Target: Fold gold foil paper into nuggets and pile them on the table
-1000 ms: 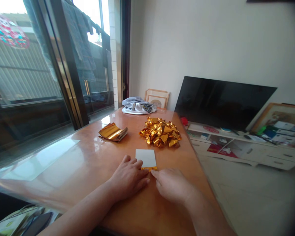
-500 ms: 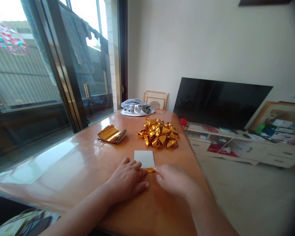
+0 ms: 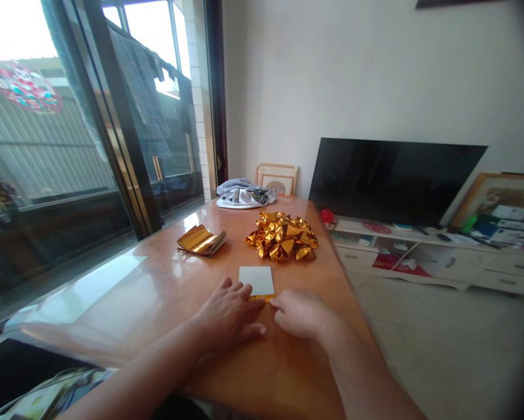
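A sheet of foil paper (image 3: 256, 281) lies on the table, pale side up, with a gold strip folded over along its near edge. My left hand (image 3: 229, 312) rests on the near left of the sheet, fingers spread and thumb apart. At the right end of the gold fold is my right hand (image 3: 301, 314), its fingers curled in and the index fingertip pressed on the paper; its palm side is hidden. Beyond the sheet sits a heap of folded gold foil pieces (image 3: 283, 236). A stack of gold foil sheets (image 3: 200, 240), slightly curled, lies to the left.
The glossy brown table (image 3: 157, 297) has its right edge close beside my right arm. Bundled grey cloth (image 3: 244, 193) and framed pictures (image 3: 277, 178) stand at the far end. A television (image 3: 393, 181) rests on a white cabinet (image 3: 458, 262) to the right. Glass doors are on the left.
My right index fingertip has slid slightly left along the gold fold, nearer the left fingers. The left hand stays on the paper. The view has shifted a little.
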### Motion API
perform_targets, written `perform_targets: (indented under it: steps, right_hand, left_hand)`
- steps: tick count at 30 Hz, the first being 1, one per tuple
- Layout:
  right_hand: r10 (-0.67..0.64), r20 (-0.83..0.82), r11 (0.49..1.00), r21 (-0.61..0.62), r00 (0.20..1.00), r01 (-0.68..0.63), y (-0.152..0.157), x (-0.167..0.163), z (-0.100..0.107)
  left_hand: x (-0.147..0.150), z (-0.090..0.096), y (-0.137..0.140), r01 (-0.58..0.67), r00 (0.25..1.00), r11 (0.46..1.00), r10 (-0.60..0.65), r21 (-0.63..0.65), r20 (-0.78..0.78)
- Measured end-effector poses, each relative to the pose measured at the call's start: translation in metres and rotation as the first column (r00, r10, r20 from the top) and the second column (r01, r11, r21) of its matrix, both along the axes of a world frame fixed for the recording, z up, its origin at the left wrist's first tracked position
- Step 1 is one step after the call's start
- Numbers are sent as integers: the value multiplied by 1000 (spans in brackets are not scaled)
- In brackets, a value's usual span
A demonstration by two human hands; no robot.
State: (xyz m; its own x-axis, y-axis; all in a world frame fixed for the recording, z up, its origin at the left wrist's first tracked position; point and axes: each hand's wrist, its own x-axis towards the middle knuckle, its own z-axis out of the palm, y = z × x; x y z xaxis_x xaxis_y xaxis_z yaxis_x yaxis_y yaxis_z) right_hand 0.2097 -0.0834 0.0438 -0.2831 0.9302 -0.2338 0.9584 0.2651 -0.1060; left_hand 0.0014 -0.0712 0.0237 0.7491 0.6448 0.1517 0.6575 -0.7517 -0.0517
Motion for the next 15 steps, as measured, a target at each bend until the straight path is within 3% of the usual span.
perform_targets:
  steps: [15]
  right_hand:
    - [-4,-33,1000,0,999,4,7,3,-4]
  left_hand:
    - [-37,2,-12,-33,997,999,35,-27,73]
